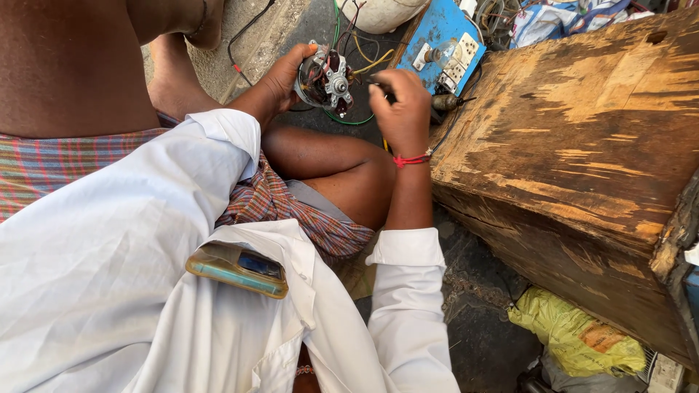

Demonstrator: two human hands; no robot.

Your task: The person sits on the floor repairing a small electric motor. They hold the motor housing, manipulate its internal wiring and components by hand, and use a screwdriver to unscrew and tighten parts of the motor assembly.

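1. Right of the scene, a big worn wooden block is taking up most of the space, w/ a blue switch board lying at its far left edge.
2. Near left, a white shirt is filling the frame; a phone is sticking out of its pocket.
3. Near right, a yellow bag is lying on the ground.
4. Far centre, above the knee, a small motor w/ wires is being held up.
5. Left hand is wrapping its fingers shut round the motor's left side.
6. Right hand, just right of the motor, is pinching closed on a thin dark tool; tool tip can't be made out.
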